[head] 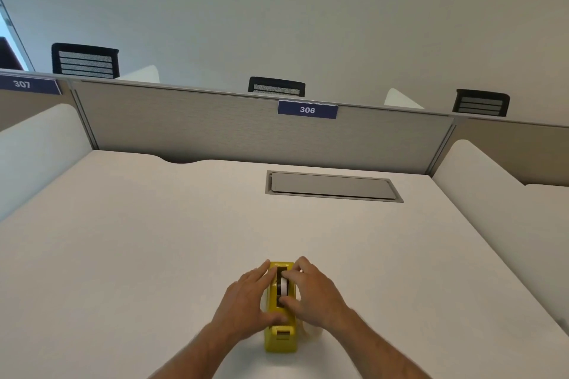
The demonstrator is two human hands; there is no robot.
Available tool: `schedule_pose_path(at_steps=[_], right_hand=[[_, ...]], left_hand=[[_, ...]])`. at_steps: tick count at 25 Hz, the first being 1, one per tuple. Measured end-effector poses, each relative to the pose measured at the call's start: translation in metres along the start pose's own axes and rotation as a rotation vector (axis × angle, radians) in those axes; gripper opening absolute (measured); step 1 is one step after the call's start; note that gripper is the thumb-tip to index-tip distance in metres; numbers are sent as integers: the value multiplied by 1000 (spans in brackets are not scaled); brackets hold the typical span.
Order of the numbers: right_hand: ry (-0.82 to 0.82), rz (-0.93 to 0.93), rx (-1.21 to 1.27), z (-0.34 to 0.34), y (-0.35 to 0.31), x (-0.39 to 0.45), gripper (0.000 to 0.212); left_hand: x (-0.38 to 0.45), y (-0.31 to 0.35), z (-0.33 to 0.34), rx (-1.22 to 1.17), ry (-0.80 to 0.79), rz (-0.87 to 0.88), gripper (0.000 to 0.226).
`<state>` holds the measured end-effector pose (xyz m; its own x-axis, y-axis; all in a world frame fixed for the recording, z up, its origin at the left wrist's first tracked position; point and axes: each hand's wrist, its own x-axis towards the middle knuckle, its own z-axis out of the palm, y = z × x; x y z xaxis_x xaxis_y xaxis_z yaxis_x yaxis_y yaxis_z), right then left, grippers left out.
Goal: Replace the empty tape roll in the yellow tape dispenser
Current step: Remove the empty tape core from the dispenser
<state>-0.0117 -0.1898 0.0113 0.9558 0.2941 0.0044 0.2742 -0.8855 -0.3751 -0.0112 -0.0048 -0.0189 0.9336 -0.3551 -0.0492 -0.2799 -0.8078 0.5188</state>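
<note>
The yellow tape dispenser stands on the white desk, near its front edge, with its cutter end toward me. My left hand presses flat against the dispenser's left side, thumb across its top. My right hand reaches into the open slot from the right, its fingers pinched on the white tape roll that sits in the slot. A pale tape roll lies on the desk just right of the dispenser, mostly hidden under my right wrist.
A grey cable hatch is set into the desk further back. A grey partition with the label 306 closes off the back, and white side dividers flank the desk. Black chair backs show behind the partition.
</note>
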Motion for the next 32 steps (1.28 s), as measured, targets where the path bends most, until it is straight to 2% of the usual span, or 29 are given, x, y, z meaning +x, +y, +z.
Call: schedule_pose_path(at_steps=[13, 28, 32], right_hand=[[75, -59, 17, 7, 9, 6, 44], [265, -88, 94, 1, 4, -4, 43], [279, -72, 172, -9, -5, -9, 33]], left_hand=[[1, 0, 1, -89, -23, -37, 114], [-2, 5, -2, -154, 13, -26, 115], [-8, 15, -6, -184, 123, 59, 95]])
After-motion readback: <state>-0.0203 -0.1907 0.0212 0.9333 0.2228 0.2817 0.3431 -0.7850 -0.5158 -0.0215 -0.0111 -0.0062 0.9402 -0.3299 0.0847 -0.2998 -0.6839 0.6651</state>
